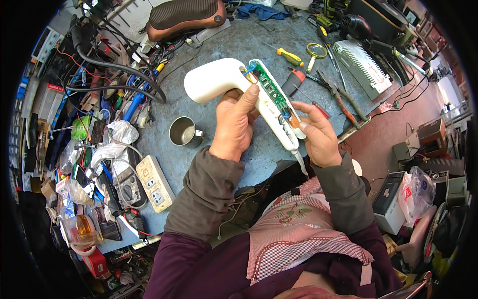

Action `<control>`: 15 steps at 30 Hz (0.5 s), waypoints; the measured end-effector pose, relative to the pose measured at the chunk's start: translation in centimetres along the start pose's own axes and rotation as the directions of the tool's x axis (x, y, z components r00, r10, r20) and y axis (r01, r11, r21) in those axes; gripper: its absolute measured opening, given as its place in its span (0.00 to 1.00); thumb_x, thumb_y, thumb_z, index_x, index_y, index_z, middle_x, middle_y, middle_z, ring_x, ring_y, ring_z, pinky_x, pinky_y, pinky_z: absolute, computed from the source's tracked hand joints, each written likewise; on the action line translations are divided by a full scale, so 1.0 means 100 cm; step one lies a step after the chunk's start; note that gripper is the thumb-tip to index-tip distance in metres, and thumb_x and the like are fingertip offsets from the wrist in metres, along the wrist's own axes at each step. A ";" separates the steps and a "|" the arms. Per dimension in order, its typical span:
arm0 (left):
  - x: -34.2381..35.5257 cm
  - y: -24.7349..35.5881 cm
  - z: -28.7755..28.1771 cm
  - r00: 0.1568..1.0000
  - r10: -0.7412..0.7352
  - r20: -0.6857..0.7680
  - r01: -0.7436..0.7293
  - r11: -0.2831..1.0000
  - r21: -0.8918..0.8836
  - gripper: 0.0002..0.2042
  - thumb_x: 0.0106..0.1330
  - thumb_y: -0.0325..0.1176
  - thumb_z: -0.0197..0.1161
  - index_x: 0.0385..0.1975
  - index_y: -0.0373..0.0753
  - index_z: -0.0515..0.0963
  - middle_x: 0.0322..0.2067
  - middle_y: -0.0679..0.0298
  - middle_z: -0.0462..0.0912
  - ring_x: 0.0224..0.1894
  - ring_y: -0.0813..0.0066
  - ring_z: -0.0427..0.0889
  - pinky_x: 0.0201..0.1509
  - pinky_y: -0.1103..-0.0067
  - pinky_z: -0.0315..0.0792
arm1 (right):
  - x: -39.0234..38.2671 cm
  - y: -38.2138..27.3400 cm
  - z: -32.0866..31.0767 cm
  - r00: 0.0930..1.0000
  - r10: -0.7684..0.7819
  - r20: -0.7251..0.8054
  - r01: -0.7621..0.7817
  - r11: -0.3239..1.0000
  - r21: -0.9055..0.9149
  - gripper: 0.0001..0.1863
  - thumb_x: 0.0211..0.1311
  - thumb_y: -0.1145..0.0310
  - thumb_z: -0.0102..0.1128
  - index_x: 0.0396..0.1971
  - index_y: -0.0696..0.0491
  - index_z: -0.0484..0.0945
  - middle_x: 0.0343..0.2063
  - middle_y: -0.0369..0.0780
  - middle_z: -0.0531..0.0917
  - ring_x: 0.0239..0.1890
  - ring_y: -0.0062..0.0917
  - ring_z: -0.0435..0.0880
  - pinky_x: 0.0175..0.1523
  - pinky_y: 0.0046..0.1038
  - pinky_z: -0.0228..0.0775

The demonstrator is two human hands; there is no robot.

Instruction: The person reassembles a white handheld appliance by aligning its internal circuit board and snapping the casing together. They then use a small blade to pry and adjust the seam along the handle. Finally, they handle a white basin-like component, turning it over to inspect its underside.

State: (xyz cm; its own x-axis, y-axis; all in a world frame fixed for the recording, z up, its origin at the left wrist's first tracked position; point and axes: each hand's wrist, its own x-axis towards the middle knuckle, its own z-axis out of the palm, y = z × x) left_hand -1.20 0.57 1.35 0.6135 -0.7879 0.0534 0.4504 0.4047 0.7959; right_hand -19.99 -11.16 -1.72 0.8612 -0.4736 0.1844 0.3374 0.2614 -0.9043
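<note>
My left hand [235, 121] grips a white L-shaped handheld device [208, 79] below its bend, with the thumb on the handle. The handle is opened lengthwise, showing a green circuit board [269, 83] and wires in the separated half. My right hand [317, 135] pinches that half at its lower end. A grey cord [299, 160] hangs from the handle's bottom. Behind the device lie a grey-and-red tool [294, 79], pliers with orange grips [343, 107] and a yellow screwdriver [290, 56]. A metal mug [185, 130] stands left of my left hand on the blue-grey worktable.
Tools, cables, a power strip [153, 183] and plastic bags crowd the worktable's [172, 82] left side. At the back sit a brown massage pillow [185, 19] and blue cloth [261, 11]. A magnifier [316, 50] and grey ribbed casing [362, 67] lie right. Boxes and appliances stand beside the table.
</note>
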 end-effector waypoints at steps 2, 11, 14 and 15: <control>-0.001 0.001 0.001 1.000 0.002 -0.002 -0.002 1.000 0.002 0.19 0.81 0.39 0.67 0.62 0.33 0.77 0.51 0.60 0.89 0.51 0.69 0.91 0.58 0.67 0.86 | 0.000 0.001 -0.002 1.000 0.004 0.004 -0.004 1.000 0.008 0.28 0.79 0.76 0.46 0.76 0.61 0.66 0.61 0.50 0.86 0.62 0.29 0.85 0.69 0.31 0.73; 0.000 0.000 0.001 1.000 0.003 -0.006 -0.003 1.000 0.017 0.19 0.80 0.40 0.68 0.61 0.33 0.77 0.51 0.60 0.89 0.51 0.69 0.90 0.58 0.67 0.86 | 0.000 0.000 -0.001 1.000 0.012 -0.006 -0.012 1.000 0.012 0.29 0.78 0.76 0.46 0.76 0.62 0.66 0.61 0.49 0.86 0.62 0.29 0.85 0.69 0.31 0.73; -0.001 -0.001 0.001 1.000 0.005 0.007 -0.005 1.000 -0.004 0.20 0.80 0.40 0.69 0.60 0.32 0.77 0.51 0.60 0.89 0.51 0.69 0.90 0.58 0.68 0.86 | -0.001 0.000 -0.003 1.000 0.012 0.005 -0.012 1.000 0.007 0.29 0.78 0.76 0.46 0.76 0.62 0.66 0.61 0.50 0.86 0.63 0.28 0.85 0.70 0.31 0.72; -0.001 -0.001 0.001 1.000 0.008 0.000 -0.008 1.000 0.002 0.20 0.80 0.40 0.69 0.60 0.33 0.78 0.51 0.61 0.89 0.50 0.69 0.90 0.58 0.68 0.86 | 0.000 0.000 -0.004 1.000 0.012 0.017 -0.012 1.000 0.005 0.29 0.78 0.76 0.45 0.76 0.62 0.66 0.61 0.50 0.86 0.63 0.28 0.84 0.70 0.32 0.72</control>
State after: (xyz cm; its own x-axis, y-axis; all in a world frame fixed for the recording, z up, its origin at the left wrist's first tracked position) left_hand -1.35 0.57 1.35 0.6169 -0.7847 0.0598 0.4439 0.4098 0.7969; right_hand -20.17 -11.46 -1.88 0.8715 -0.4562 0.1799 0.3290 0.2718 -0.9044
